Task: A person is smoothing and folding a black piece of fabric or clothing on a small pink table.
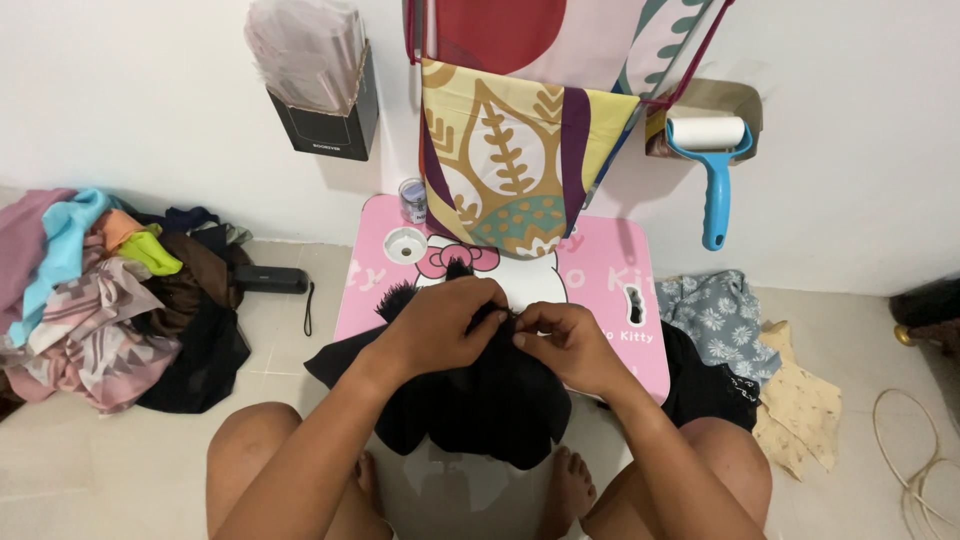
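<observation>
- Your left hand and right hand meet over the middle of the small table, both pinched shut on a fold of the black garment.
- The garment is soft, matte and crumpled; it drapes off the table's near edge down between your knees.
- The pink table is a smooth, glossy rectangle with rounded corners and a cartoon cat print.
- One small cylindrical can stands at the table's far left corner.
- One patterned cloth hangs from a rack over the table's back edge.
- One blue-handled lint roller hangs on the wall to the right.
- One rumpled clothes pile lies on the floor at left; a floral cloth lies at right.
</observation>
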